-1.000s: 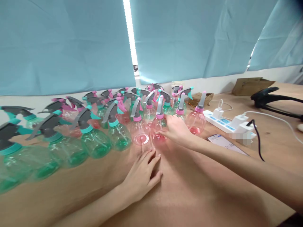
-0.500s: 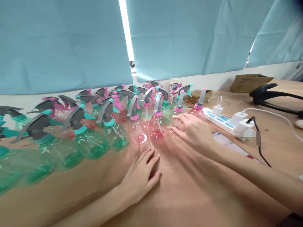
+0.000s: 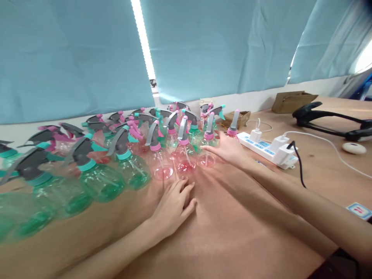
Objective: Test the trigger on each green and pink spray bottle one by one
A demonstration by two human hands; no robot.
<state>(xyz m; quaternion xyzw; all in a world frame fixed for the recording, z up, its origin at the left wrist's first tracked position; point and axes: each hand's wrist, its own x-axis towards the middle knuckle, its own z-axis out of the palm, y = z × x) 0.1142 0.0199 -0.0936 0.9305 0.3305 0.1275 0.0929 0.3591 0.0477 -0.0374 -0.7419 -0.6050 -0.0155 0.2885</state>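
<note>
Right hand (image 3: 231, 149): thumb and fingers are standing apart beside a pink-collared spray bottle (image 3: 209, 136), the thumb overlapping its body; whether the hand is grasping that bottle or merely bordering it cannot be told. Left hand (image 3: 173, 205): released, it is resting palm down on the brown table (image 3: 221, 236), fingers loosely bent and slightly parted. The pink-collared spray bottle is standing upright in the front row, just left of the right hand. Further left, two pink bottles (image 3: 186, 157) are standing side by side, and green bottles (image 3: 133, 170) are continuing the row. Beyond the right hand, another pink collar (image 3: 232, 132) is showing, and a white power strip (image 3: 263, 148) is lying near it. Blue curtains (image 3: 197, 46) are hanging behind.
</note>
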